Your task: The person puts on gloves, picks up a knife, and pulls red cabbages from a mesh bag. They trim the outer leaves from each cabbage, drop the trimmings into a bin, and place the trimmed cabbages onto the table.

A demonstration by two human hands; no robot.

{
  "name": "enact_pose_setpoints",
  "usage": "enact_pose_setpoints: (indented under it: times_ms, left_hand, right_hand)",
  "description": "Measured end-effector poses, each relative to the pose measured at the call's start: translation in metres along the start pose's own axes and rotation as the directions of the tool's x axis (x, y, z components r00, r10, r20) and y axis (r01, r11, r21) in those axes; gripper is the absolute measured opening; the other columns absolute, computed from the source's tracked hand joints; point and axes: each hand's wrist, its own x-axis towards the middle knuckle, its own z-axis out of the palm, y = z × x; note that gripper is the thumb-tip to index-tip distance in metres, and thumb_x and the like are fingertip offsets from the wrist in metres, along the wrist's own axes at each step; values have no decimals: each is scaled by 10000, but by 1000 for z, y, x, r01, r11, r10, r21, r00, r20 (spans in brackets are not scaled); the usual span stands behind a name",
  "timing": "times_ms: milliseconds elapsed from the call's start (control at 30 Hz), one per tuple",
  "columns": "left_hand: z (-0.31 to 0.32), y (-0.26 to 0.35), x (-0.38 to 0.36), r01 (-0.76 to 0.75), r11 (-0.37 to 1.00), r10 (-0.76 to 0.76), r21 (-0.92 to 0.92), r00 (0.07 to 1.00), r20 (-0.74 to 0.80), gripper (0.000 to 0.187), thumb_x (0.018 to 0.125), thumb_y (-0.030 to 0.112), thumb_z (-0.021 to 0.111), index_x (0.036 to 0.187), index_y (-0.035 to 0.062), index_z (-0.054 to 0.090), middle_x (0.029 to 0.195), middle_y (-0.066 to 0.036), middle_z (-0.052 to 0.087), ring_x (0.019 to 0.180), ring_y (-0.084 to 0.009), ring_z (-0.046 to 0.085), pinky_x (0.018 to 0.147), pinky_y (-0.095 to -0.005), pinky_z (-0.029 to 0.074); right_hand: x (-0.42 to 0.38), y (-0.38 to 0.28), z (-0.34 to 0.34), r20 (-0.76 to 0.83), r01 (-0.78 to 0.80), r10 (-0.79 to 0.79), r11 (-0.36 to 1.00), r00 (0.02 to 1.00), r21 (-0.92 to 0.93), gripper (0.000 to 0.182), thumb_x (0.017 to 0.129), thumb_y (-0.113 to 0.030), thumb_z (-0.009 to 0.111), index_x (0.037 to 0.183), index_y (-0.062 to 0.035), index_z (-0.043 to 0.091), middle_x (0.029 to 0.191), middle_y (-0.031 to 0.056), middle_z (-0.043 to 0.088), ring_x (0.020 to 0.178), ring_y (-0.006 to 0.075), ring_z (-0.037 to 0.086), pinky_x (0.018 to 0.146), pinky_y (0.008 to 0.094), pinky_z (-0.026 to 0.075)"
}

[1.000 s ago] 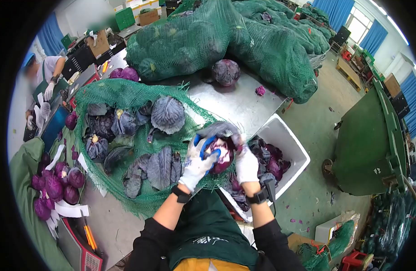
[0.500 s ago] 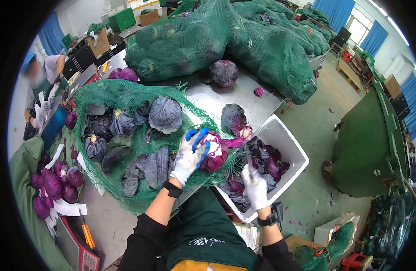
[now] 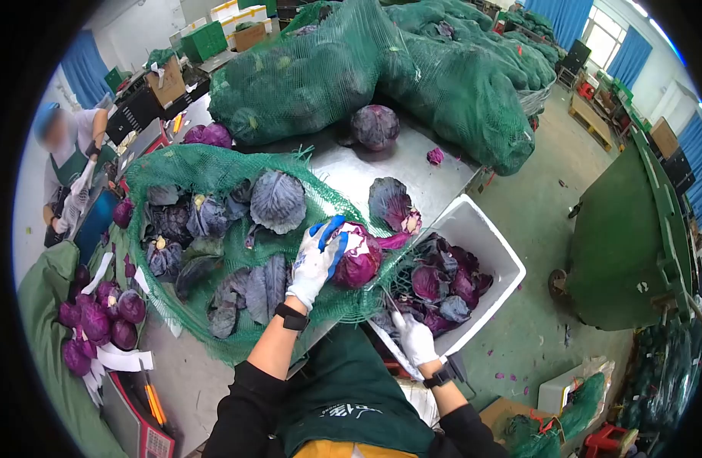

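Observation:
My left hand (image 3: pixel 317 263), in a white and blue glove, grips a trimmed red cabbage (image 3: pixel 360 263) whose pale cut base faces up. Under it lies a green mesh bag (image 3: pixel 236 164), opened out and holding dark loose leaves and several untrimmed cabbages (image 3: pixel 278 200). My right hand (image 3: pixel 417 339), gloved in white, is closed around a knife (image 3: pixel 389 296); its thin blade points up toward the cabbage, apart from it. This hand is over the near edge of a white foam box (image 3: pixel 488 294) with purple leaves (image 3: pixel 442 286) inside. A leafy piece with a cut stem (image 3: pixel 394 206) rests beside the box.
Full green mesh bags (image 3: pixel 297 84) are piled at the back, with a single cabbage (image 3: pixel 375 127) before them. Trimmed cabbages (image 3: pixel 95 324) sit at left near a scale (image 3: pixel 133 412). A green wheeled bin (image 3: pixel 622 244) stands right. Another person (image 3: pixel 72 153) works at far left.
My right hand has moved down and left with the knife, uncovering more leaves in the box. My left hand and the cabbage have shifted only slightly.

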Motion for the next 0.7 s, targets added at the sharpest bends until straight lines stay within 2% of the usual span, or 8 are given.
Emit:
enact_pose_setpoints:
  times_ms: [33,67,100,167,233,400,500,700]
  left_hand:
    - [-1,3,1,34,984,-32,-176,999,15,400,870,284,608,1227,108,576,1137,-185,527,1046,-327,535,916,-377,422]
    - [-4,5,1,-58,998,58,-9,998,-10,403,872,289,604,1225,97,573,1140,-188,536,1047,-327,539,914,-377,423]
    - [-6,17,-3,-138,976,142,166,990,-14,407,875,295,601,1224,87,571,1143,-191,545,1049,-326,543,913,-378,424]
    - [4,4,-6,-109,993,109,-34,994,0,436,862,320,604,1230,90,565,1164,-194,549,1065,-331,538,922,-391,423]
    - [11,25,-13,-218,938,230,271,973,-14,467,845,332,607,1248,103,553,1172,-196,549,1074,-352,529,926,-418,420]
    - [20,32,-40,-181,823,268,538,960,-86,483,851,419,575,1285,210,542,1206,-184,477,1080,-359,480,909,-438,406]
    - [17,28,-52,-197,882,259,428,962,-91,503,842,392,589,1306,209,522,1242,-181,448,1093,-346,469,963,-428,382]
    - [-21,40,-47,-209,873,178,441,978,113,587,756,421,695,1273,188,543,1115,-183,486,1025,-339,504,885,-411,424]
  right_hand:
    - [-4,-5,-10,20,-84,83,995,996,46,373,955,-372,448,977,-25,582,737,211,626,682,366,629,581,434,486]
    - [-4,-11,-20,157,-268,247,955,956,130,393,972,-318,435,1161,-5,580,1109,237,603,1034,344,595,863,381,484]
    - [0,-36,-40,51,-245,247,870,968,429,453,973,-349,422,1243,0,526,1176,221,581,1104,330,563,924,350,450]
    - [20,-73,-66,-66,-102,159,847,985,521,488,975,-361,413,1298,1,473,1224,213,558,1144,328,540,941,333,434]
    - [42,-69,-48,-178,90,-63,986,982,143,502,973,-371,415,1313,-4,456,1230,222,547,1099,334,564,909,347,453]
    - [88,-55,-9,-236,-65,158,931,959,360,541,952,-480,393,1155,-6,560,917,227,635,702,370,622,606,408,499]
    - [113,-53,-53,195,-537,542,594,818,599,532,938,-515,416,974,-22,614,699,182,620,460,279,579,495,381,472]
    - [151,-16,-19,61,-270,325,649,944,711,303,857,-315,615,826,-14,628,544,117,583,400,207,559,429,340,441]
